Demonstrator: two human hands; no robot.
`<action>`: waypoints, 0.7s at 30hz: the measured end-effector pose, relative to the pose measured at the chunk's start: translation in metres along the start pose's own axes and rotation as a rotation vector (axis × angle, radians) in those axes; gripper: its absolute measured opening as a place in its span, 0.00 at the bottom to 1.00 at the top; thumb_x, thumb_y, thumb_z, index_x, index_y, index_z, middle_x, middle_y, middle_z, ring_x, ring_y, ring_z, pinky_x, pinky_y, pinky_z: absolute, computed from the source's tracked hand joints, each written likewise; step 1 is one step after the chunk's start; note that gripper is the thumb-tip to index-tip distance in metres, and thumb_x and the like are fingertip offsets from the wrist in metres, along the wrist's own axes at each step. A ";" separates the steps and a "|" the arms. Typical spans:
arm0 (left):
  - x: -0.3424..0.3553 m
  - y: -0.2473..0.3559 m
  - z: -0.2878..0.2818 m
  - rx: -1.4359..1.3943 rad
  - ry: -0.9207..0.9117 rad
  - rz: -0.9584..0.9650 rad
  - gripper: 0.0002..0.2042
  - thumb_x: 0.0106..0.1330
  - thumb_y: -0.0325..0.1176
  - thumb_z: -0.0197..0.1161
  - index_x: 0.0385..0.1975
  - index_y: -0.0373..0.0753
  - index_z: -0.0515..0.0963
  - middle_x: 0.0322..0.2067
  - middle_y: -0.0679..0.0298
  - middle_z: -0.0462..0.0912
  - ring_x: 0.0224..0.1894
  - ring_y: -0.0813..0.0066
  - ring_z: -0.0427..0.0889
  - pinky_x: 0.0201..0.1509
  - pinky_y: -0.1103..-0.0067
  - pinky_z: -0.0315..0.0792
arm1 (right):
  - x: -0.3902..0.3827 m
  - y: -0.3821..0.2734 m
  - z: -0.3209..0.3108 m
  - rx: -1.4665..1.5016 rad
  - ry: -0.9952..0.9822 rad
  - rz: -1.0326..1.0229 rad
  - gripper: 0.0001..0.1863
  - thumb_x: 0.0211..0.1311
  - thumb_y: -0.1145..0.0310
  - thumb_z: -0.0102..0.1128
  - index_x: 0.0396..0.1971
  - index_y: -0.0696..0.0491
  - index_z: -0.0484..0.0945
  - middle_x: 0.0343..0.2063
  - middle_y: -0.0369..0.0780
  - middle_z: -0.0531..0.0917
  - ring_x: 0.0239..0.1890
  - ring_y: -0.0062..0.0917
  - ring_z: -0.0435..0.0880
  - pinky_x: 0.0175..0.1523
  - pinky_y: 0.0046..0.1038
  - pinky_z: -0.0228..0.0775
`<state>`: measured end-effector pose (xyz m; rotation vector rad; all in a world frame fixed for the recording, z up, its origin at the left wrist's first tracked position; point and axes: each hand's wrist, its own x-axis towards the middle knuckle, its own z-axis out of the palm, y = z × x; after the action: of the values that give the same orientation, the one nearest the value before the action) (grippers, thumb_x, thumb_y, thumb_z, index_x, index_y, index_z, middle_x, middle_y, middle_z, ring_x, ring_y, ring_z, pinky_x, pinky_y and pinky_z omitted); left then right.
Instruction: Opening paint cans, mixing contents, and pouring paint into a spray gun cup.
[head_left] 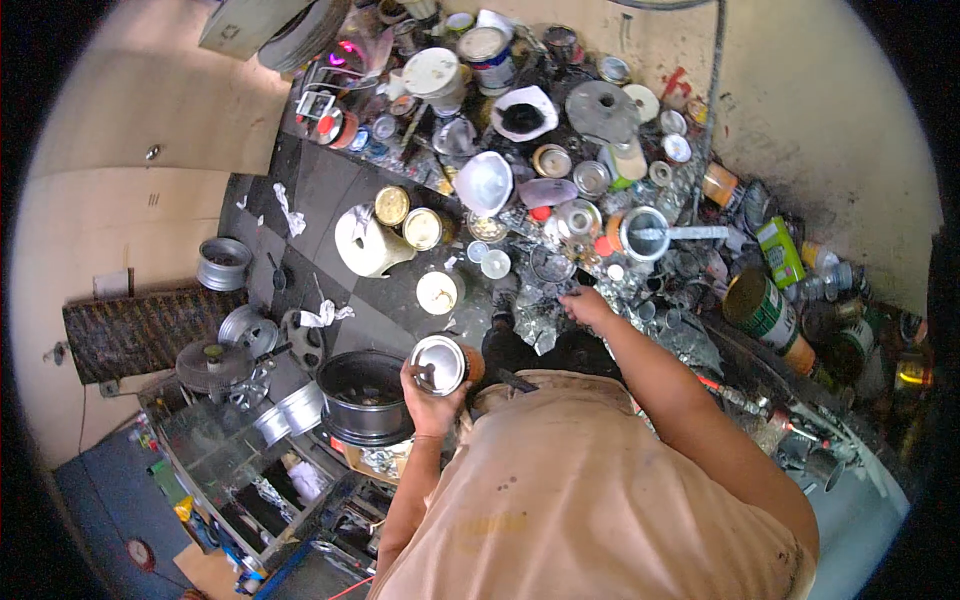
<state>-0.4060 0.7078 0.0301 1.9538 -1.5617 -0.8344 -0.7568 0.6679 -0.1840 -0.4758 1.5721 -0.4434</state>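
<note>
My left hand [432, 408] is wrapped round a paint can [438, 362] with a silver lid and an orange-brown side, held close to my body on the left. My right hand [588, 306] reaches forward over the front edge of the cluttered bench, fingers drawn together; whatever they hold, if anything, is too small to make out. Crumpled foil [538, 328] lies just below those fingers, and a clear cup [551, 264] stands a little beyond them. Left of the cup are two small pale round lids or cups [495, 264].
An open can [642, 234] with a flat stick across it stands right of centre. Lidded cans, including a cream-topped one [437, 293], and a paper roll [366, 243] are at left. Wheel rims [365, 395] lie lower left. A green-labelled can [762, 306] tilts at right.
</note>
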 end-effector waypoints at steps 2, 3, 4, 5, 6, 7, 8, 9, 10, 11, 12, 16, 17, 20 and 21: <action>0.009 -0.010 0.000 0.071 -0.029 -0.003 0.52 0.35 0.34 0.91 0.63 0.30 0.65 0.54 0.51 0.76 0.55 0.55 0.80 0.62 0.65 0.76 | 0.001 -0.012 0.011 -0.045 -0.037 -0.012 0.18 0.64 0.54 0.71 0.37 0.56 0.86 0.27 0.38 0.86 0.25 0.26 0.83 0.34 0.32 0.75; 0.018 -0.015 0.000 0.060 -0.050 -0.019 0.52 0.35 0.33 0.91 0.63 0.30 0.65 0.54 0.50 0.75 0.56 0.54 0.80 0.62 0.64 0.76 | 0.004 -0.021 0.015 -0.124 -0.055 -0.067 0.18 0.64 0.54 0.71 0.38 0.56 0.86 0.28 0.39 0.87 0.26 0.26 0.83 0.34 0.32 0.75; 0.028 -0.021 -0.002 0.095 -0.086 0.069 0.50 0.35 0.33 0.91 0.61 0.31 0.65 0.55 0.48 0.75 0.57 0.51 0.78 0.64 0.63 0.75 | 0.008 -0.030 0.019 -0.203 -0.070 -0.119 0.19 0.64 0.54 0.72 0.39 0.56 0.87 0.29 0.39 0.87 0.27 0.25 0.83 0.35 0.32 0.76; 0.037 -0.027 -0.003 0.044 -0.130 0.015 0.48 0.35 0.34 0.91 0.58 0.33 0.67 0.56 0.48 0.74 0.59 0.49 0.77 0.65 0.62 0.74 | 0.012 -0.039 0.022 -0.210 -0.059 -0.118 0.19 0.64 0.54 0.72 0.39 0.56 0.87 0.29 0.39 0.87 0.27 0.25 0.83 0.35 0.32 0.76; 0.048 -0.029 -0.007 0.030 -0.139 -0.009 0.46 0.35 0.34 0.91 0.56 0.33 0.67 0.57 0.46 0.73 0.61 0.46 0.76 0.67 0.61 0.73 | 0.013 -0.054 0.027 -0.164 -0.045 -0.118 0.20 0.64 0.54 0.72 0.41 0.57 0.86 0.31 0.40 0.87 0.29 0.25 0.84 0.36 0.32 0.76; 0.054 -0.032 -0.011 0.017 -0.152 -0.044 0.45 0.35 0.35 0.91 0.54 0.34 0.67 0.59 0.45 0.73 0.63 0.44 0.74 0.68 0.60 0.72 | 0.004 -0.063 0.033 -0.122 -0.035 -0.109 0.21 0.64 0.54 0.72 0.42 0.58 0.86 0.33 0.40 0.88 0.30 0.25 0.84 0.38 0.32 0.77; 0.067 -0.044 -0.016 0.066 -0.166 0.053 0.45 0.36 0.36 0.91 0.55 0.34 0.67 0.61 0.42 0.71 0.65 0.41 0.73 0.70 0.58 0.71 | 0.005 -0.080 0.039 -0.123 -0.057 -0.045 0.24 0.64 0.52 0.72 0.46 0.60 0.85 0.37 0.41 0.89 0.33 0.25 0.84 0.40 0.32 0.78; 0.082 -0.055 -0.021 0.109 -0.179 0.153 0.46 0.36 0.37 0.90 0.55 0.34 0.67 0.63 0.39 0.70 0.67 0.38 0.71 0.71 0.57 0.70 | 0.002 -0.096 0.045 -0.156 -0.041 -0.003 0.25 0.63 0.52 0.73 0.48 0.59 0.84 0.38 0.42 0.89 0.33 0.29 0.85 0.43 0.34 0.78; 0.098 -0.053 -0.020 0.063 -0.232 0.133 0.46 0.37 0.38 0.90 0.57 0.34 0.67 0.66 0.35 0.67 0.70 0.34 0.67 0.73 0.55 0.69 | 0.011 -0.086 0.037 -0.267 -0.030 -0.081 0.26 0.63 0.52 0.73 0.49 0.59 0.84 0.39 0.43 0.89 0.36 0.30 0.86 0.45 0.34 0.79; 0.114 -0.051 -0.018 0.060 -0.263 0.202 0.45 0.37 0.37 0.90 0.56 0.36 0.68 0.67 0.35 0.65 0.70 0.33 0.68 0.72 0.56 0.70 | 0.018 -0.076 0.028 -0.379 -0.022 -0.157 0.26 0.62 0.52 0.73 0.50 0.59 0.83 0.39 0.45 0.89 0.38 0.32 0.88 0.46 0.35 0.79; 0.126 -0.055 -0.022 0.031 -0.303 0.205 0.44 0.37 0.37 0.90 0.56 0.36 0.69 0.68 0.35 0.65 0.70 0.34 0.69 0.72 0.56 0.70 | 0.017 -0.085 0.037 -0.390 -0.028 -0.143 0.26 0.62 0.52 0.73 0.50 0.59 0.83 0.39 0.45 0.89 0.38 0.32 0.88 0.46 0.35 0.79; 0.177 -0.065 -0.020 0.081 -0.497 0.353 0.42 0.38 0.37 0.88 0.55 0.38 0.71 0.68 0.37 0.67 0.68 0.36 0.71 0.72 0.57 0.72 | 0.012 -0.119 0.079 -0.667 -0.058 -0.248 0.24 0.65 0.55 0.71 0.51 0.58 0.83 0.43 0.48 0.89 0.44 0.33 0.90 0.49 0.35 0.81; 0.183 -0.075 -0.022 0.094 -0.480 0.400 0.40 0.38 0.36 0.88 0.53 0.38 0.71 0.68 0.38 0.67 0.68 0.36 0.72 0.71 0.57 0.72 | 0.007 -0.137 0.101 -0.628 -0.157 -0.250 0.22 0.65 0.56 0.72 0.49 0.57 0.84 0.42 0.47 0.89 0.41 0.30 0.90 0.47 0.35 0.82; 0.198 -0.075 -0.014 -0.003 -0.510 0.462 0.38 0.37 0.32 0.88 0.51 0.36 0.72 0.67 0.42 0.69 0.67 0.37 0.73 0.67 0.58 0.76 | -0.019 -0.143 0.119 -0.297 -0.129 -0.109 0.23 0.64 0.54 0.74 0.46 0.59 0.84 0.39 0.44 0.90 0.37 0.27 0.89 0.43 0.33 0.82; 0.200 -0.077 -0.011 -0.009 -0.558 0.407 0.39 0.37 0.32 0.88 0.52 0.37 0.72 0.67 0.41 0.69 0.67 0.36 0.73 0.67 0.57 0.76 | -0.024 -0.140 0.116 -0.201 -0.063 -0.021 0.25 0.63 0.52 0.75 0.47 0.59 0.85 0.40 0.45 0.90 0.38 0.27 0.90 0.45 0.34 0.83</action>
<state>-0.3161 0.5296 -0.0476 1.3723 -2.1638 -1.2616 -0.6356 0.5652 -0.0935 -0.6541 1.5591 -0.2843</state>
